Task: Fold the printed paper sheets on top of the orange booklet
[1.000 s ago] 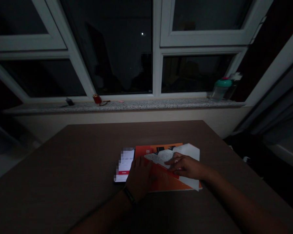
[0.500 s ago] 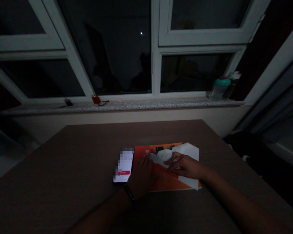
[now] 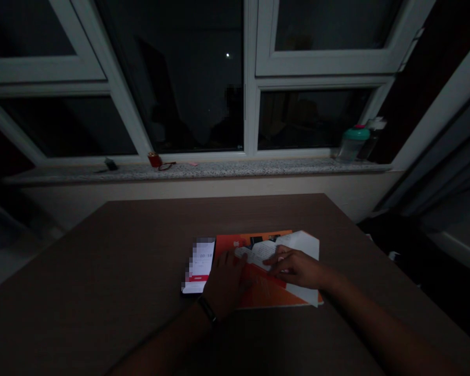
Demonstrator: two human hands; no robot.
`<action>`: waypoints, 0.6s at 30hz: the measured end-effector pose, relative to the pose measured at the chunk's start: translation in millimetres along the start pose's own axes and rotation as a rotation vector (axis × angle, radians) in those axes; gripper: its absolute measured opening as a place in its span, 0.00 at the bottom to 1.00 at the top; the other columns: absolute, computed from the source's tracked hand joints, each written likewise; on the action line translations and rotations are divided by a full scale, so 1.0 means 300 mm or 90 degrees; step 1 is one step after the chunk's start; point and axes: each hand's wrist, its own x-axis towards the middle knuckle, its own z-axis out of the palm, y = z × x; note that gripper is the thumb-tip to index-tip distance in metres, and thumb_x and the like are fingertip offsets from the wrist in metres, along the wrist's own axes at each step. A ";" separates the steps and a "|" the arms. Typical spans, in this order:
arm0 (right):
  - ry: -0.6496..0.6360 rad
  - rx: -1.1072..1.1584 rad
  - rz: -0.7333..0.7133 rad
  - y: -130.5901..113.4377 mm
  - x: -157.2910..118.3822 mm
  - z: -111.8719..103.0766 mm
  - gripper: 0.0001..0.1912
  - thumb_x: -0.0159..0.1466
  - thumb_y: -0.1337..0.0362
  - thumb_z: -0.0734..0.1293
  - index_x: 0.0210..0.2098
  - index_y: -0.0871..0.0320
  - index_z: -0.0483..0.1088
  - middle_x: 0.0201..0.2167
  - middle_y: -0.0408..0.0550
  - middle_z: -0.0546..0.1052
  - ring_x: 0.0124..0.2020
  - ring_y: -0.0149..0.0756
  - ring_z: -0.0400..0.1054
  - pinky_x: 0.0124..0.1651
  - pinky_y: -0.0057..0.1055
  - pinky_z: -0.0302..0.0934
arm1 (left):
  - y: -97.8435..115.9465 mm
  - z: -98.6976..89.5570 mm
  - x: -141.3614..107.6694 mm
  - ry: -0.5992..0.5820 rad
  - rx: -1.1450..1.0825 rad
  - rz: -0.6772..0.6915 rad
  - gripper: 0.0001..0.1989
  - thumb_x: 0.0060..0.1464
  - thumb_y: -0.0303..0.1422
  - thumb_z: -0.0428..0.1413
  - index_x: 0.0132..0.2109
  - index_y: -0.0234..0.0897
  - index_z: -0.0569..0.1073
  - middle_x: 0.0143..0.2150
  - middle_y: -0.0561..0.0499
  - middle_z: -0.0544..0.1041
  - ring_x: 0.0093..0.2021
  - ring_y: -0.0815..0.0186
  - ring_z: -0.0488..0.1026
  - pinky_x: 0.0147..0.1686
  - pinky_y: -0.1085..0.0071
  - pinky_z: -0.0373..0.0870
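A folded white sheet of paper with printed lines [image 3: 303, 245] lies on a red and orange booklet [image 3: 264, 297]. My left hand [image 3: 226, 277], a dark band at its wrist, rests flat on the booklet with fingers stretched out; its fingertips reach the paper's pointed left end. From the right, my right hand [image 3: 295, 267] bears down on the paper, fingers bent and thumb drawn in against it. What lies under those fingers is partly hidden. Left of the booklet a lit phone [image 3: 199, 266] shows a timer and a red button, close beside my left hand.
The brown table [image 3: 149, 224] reaches to the wall under a window. On the speckled sill [image 3: 227, 168] stand a small red item [image 3: 154, 160], a small dark item [image 3: 110, 164] and a clear bottle with a teal lid [image 3: 352, 142]. Dark items lie right of the table.
My left hand's fingers have shifted slightly, with fingertips now a little farther over the paper's left end. The right hand stays almost in place on the paper.
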 end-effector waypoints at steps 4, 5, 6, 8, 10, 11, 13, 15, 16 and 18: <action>0.001 0.003 -0.005 -0.004 0.000 -0.003 0.11 0.65 0.67 0.66 0.44 0.51 0.78 0.52 0.46 0.77 0.49 0.39 0.66 0.50 0.37 0.62 | 0.005 -0.005 -0.011 0.017 0.025 -0.016 0.28 0.61 0.47 0.53 0.64 0.42 0.63 0.61 0.38 0.65 0.61 0.45 0.60 0.58 0.46 0.56; 0.001 0.003 -0.006 -0.003 -0.001 -0.003 0.11 0.65 0.67 0.66 0.44 0.52 0.78 0.52 0.47 0.77 0.49 0.39 0.66 0.49 0.37 0.63 | 0.007 -0.004 -0.013 0.019 0.026 -0.018 0.29 0.61 0.48 0.52 0.64 0.42 0.63 0.62 0.37 0.65 0.61 0.44 0.60 0.59 0.45 0.54; 0.001 0.003 -0.005 -0.002 -0.001 -0.002 0.11 0.65 0.67 0.66 0.44 0.52 0.78 0.52 0.47 0.77 0.49 0.40 0.66 0.49 0.37 0.63 | 0.010 -0.002 -0.016 0.019 0.025 -0.018 0.29 0.61 0.48 0.52 0.65 0.41 0.63 0.62 0.37 0.64 0.62 0.43 0.59 0.59 0.44 0.53; 0.006 0.001 -0.004 0.001 -0.002 0.000 0.11 0.65 0.66 0.66 0.44 0.51 0.78 0.52 0.48 0.77 0.49 0.40 0.66 0.49 0.38 0.63 | 0.016 0.004 -0.020 0.018 0.017 -0.016 0.30 0.61 0.49 0.51 0.65 0.40 0.61 0.64 0.37 0.63 0.63 0.43 0.57 0.60 0.44 0.52; 0.009 0.000 -0.007 0.004 -0.002 0.003 0.11 0.65 0.66 0.66 0.44 0.51 0.78 0.51 0.48 0.77 0.49 0.40 0.66 0.49 0.38 0.63 | 0.023 0.011 -0.021 0.005 0.006 -0.004 0.31 0.62 0.48 0.50 0.66 0.37 0.60 0.66 0.37 0.61 0.65 0.44 0.56 0.61 0.45 0.52; 0.010 0.001 -0.008 0.006 -0.002 0.004 0.11 0.65 0.66 0.66 0.45 0.51 0.78 0.51 0.48 0.77 0.49 0.40 0.66 0.49 0.38 0.63 | 0.026 0.014 -0.021 -0.003 -0.001 0.009 0.31 0.62 0.48 0.50 0.66 0.36 0.60 0.67 0.37 0.59 0.66 0.45 0.55 0.62 0.46 0.52; 0.009 0.004 -0.009 0.007 -0.001 0.005 0.11 0.65 0.66 0.66 0.44 0.51 0.78 0.51 0.48 0.77 0.49 0.40 0.67 0.50 0.37 0.63 | 0.031 0.020 -0.019 -0.014 -0.016 0.039 0.32 0.62 0.48 0.50 0.66 0.34 0.59 0.68 0.38 0.57 0.67 0.46 0.53 0.63 0.48 0.52; 0.006 0.008 -0.008 0.007 0.000 0.005 0.10 0.65 0.66 0.66 0.44 0.52 0.78 0.51 0.48 0.77 0.49 0.40 0.67 0.50 0.37 0.63 | 0.031 0.027 -0.017 -0.014 -0.026 0.059 0.33 0.62 0.48 0.51 0.66 0.34 0.59 0.69 0.38 0.56 0.68 0.47 0.52 0.64 0.49 0.51; 0.006 0.008 -0.007 0.006 0.000 0.005 0.10 0.65 0.66 0.66 0.44 0.52 0.78 0.51 0.48 0.77 0.49 0.40 0.67 0.50 0.37 0.63 | 0.030 0.030 -0.017 -0.012 -0.030 0.061 0.33 0.62 0.48 0.52 0.66 0.34 0.59 0.69 0.38 0.56 0.68 0.47 0.52 0.64 0.49 0.51; 0.006 0.008 -0.003 0.004 0.000 0.004 0.10 0.65 0.66 0.66 0.43 0.52 0.78 0.51 0.48 0.77 0.49 0.40 0.66 0.51 0.37 0.63 | 0.025 0.035 -0.016 -0.009 -0.038 0.063 0.32 0.62 0.47 0.52 0.66 0.35 0.59 0.69 0.38 0.56 0.68 0.48 0.53 0.64 0.49 0.52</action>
